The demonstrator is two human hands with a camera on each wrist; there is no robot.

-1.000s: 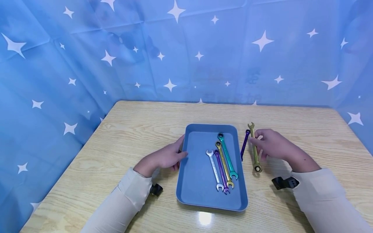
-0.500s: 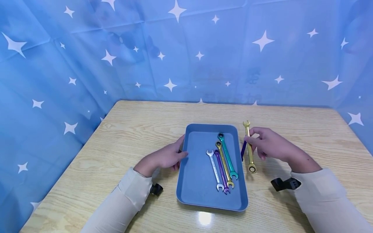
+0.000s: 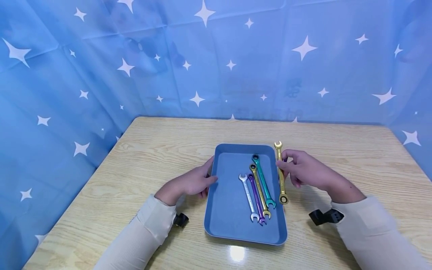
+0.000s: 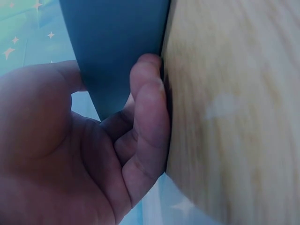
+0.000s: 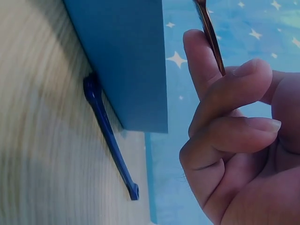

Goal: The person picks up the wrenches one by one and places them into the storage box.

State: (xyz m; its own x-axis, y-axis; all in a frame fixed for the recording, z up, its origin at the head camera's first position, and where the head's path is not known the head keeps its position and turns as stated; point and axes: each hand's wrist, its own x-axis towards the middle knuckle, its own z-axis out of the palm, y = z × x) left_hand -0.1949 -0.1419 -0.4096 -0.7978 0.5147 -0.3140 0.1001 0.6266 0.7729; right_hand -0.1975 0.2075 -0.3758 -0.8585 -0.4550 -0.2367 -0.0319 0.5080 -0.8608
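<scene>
A gold combination wrench [image 3: 281, 180] is pinched between the thumb and fingers of my right hand [image 3: 305, 171], raised at the right rim of the blue-grey tray [image 3: 224, 213]. My left hand [image 3: 195, 181] holds the tray's left side, thumb over the rim and fingers curled against the outer wall [image 4: 117, 37]. Inside the tray, side by side, lie a silver wrench [image 3: 249, 197], a purple wrench [image 3: 256, 196], another gold wrench [image 3: 258, 190] and a green wrench [image 3: 263, 180]. A second purple wrench [image 5: 112, 140] lies on the table beside the tray's right wall, mostly hidden in the head view.
The tray stands on a light wood-grain table [image 3: 162, 150]. Behind the table and at its left hangs a blue cloth [image 3: 216, 75] with white stars. Black wrist devices sit near both sleeves, such as the right black device [image 3: 325, 216].
My right hand has moved left with the gold wrench, from above the table to the tray's right rim. The left hand and the tray have stayed in place.
</scene>
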